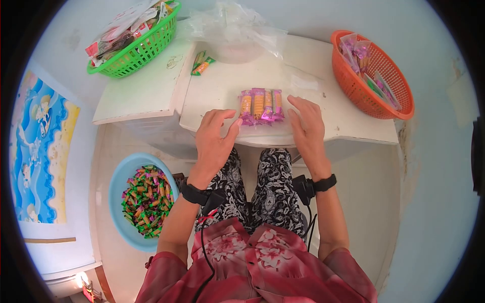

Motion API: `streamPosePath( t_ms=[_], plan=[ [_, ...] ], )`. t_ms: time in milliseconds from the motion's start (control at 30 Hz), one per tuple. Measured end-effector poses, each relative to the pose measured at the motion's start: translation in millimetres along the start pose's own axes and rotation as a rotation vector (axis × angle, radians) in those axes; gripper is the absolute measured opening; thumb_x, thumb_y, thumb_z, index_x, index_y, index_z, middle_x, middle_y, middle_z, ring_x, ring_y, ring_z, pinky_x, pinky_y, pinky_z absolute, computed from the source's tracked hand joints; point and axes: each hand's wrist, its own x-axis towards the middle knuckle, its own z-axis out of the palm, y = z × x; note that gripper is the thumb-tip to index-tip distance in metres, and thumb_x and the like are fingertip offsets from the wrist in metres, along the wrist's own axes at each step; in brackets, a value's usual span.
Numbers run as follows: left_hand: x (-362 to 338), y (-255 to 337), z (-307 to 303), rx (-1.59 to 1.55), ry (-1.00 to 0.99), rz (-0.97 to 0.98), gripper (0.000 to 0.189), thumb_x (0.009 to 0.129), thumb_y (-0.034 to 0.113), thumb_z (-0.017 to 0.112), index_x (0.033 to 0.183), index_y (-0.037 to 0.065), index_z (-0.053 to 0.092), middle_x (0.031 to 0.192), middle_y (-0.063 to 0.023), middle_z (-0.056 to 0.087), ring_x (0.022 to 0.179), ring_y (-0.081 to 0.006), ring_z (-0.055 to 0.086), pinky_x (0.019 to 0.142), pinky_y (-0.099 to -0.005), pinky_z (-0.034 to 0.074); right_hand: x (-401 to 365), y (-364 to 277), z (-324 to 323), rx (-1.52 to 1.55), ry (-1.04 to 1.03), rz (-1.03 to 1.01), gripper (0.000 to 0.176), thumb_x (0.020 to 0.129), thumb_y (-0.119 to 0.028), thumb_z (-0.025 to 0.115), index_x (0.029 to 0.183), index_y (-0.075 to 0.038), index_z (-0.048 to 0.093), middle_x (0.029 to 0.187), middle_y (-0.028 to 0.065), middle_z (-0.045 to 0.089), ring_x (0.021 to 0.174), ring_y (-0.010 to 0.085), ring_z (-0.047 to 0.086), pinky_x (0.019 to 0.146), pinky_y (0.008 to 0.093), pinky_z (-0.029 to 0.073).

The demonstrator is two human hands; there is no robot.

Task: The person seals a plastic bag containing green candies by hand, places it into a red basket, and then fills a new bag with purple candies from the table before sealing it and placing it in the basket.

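Several wrapped snack sticks (259,105) in purple and yellow packaging lie side by side in a row near the front edge of the white table (230,91). My left hand (216,134) is just left of the row, thumb and fingers apart, holding nothing. On the other side, my right hand (307,123) hovers with fingers parted and its palm toward the row. Both hands are empty and flank the packs with small gaps. Farther back on the left lie a couple of green and orange wrapped sticks (203,66).
Clear plastic bags (232,25) are heaped at the back. A green basket (136,55) of packages stands back left, an orange basket (371,83) of bagged sticks at right. On the floor at left, a blue basin (117,194) holds many wrapped sticks. Cables hang from both wristbands.
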Motion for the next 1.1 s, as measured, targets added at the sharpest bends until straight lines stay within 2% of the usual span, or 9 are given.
streamPosePath(
  t_ms=[300,400,467,567,600,700,867,967,1100],
  plan=[
    [2,3,14,0.022,0.0,0.007,0.022,0.096,0.018,0.083,0.112,0.005,0.074,0.099,-0.0111,0.075,0.094,-0.0296,0.072,0.083,-0.0406,0.057,4,7,13,-0.067,-0.109,-0.095,0.029,0.097,-0.008,0.075,0.125,-0.01,0.08,0.134,0.0101,0.076,0.129,0.035,0.066,0.107,0.0455,0.053],
    [2,-3,13,-0.01,-0.031,-0.055,0.025,0.098,0.02,0.081,0.12,0.007,0.077,0.108,-0.0091,0.079,0.097,-0.0236,0.073,0.084,-0.0367,0.055,9,2,8,-0.178,-0.125,-0.163,0.03,0.095,-0.009,0.076,0.124,-0.013,0.08,0.14,0.01,0.073,0.132,0.0346,0.064,0.107,0.046,0.051],
    [2,-4,14,-0.029,-0.016,-0.061,0.026,0.099,0.02,0.081,0.12,0.007,0.077,0.109,-0.0094,0.079,0.097,-0.0235,0.073,0.084,-0.0362,0.055,12,-3,10,-0.253,-0.087,-0.207,0.029,0.094,-0.01,0.076,0.123,-0.014,0.08,0.144,0.0104,0.07,0.133,0.0345,0.064,0.107,0.046,0.05],
    [2,-2,12,-0.047,-0.016,-0.08,0.025,0.099,0.02,0.081,0.12,0.007,0.077,0.11,-0.0096,0.079,0.098,-0.0232,0.073,0.085,-0.0359,0.055,21,-14,8,-0.212,-0.132,-0.319,0.025,0.094,-0.011,0.077,0.118,-0.013,0.078,0.143,0.0119,0.069,0.132,0.035,0.064,0.105,0.0468,0.052],
    [2,0,11,-0.053,-0.023,-0.086,0.025,0.099,0.019,0.081,0.12,0.006,0.077,0.11,-0.0096,0.079,0.099,-0.0231,0.073,0.085,-0.0359,0.055,20,-14,9,-0.182,-0.174,-0.299,0.023,0.094,-0.011,0.077,0.116,-0.013,0.077,0.142,0.012,0.069,0.132,0.0352,0.064,0.104,0.047,0.052],
    [4,3,13,-0.035,0.008,0.002,0.019,0.097,0.015,0.081,0.112,0.005,0.076,0.099,-0.0105,0.076,0.093,-0.0288,0.073,0.083,-0.0396,0.057,21,-12,12,-0.1,-0.261,-0.249,0.018,0.093,-0.012,0.078,0.111,-0.011,0.076,0.14,0.012,0.07,0.131,0.0356,0.064,0.103,0.0474,0.054],
    [3,-1,15,-0.009,0.012,0.046,0.016,0.097,0.015,0.08,0.108,0.004,0.076,0.097,-0.0105,0.074,0.092,-0.0303,0.072,0.081,-0.0406,0.057,27,-9,9,-0.042,-0.325,-0.235,0.015,0.093,-0.014,0.078,0.106,-0.009,0.075,0.139,0.0114,0.07,0.132,0.0357,0.063,0.105,0.0484,0.054],
    [3,0,14,0.0,0.013,0.049,0.015,0.097,0.015,0.079,0.107,0.005,0.076,0.097,-0.0108,0.074,0.092,-0.0316,0.071,0.081,-0.0415,0.056,27,-9,10,-0.211,-0.301,-0.36,0.016,0.093,-0.016,0.078,0.108,-0.01,0.075,0.141,0.0108,0.069,0.134,0.0351,0.062,0.11,0.0508,0.051],
    [3,-1,14,0.011,0.009,0.073,0.014,0.098,0.015,0.078,0.107,0.005,0.077,0.098,-0.0111,0.074,0.093,-0.0331,0.071,0.082,-0.0421,0.057,21,-8,10,-0.195,-0.294,-0.334,0.02,0.095,-0.019,0.078,0.113,-0.011,0.075,0.144,0.0106,0.068,0.138,0.0349,0.06,0.116,0.053,0.046]
  ],
)
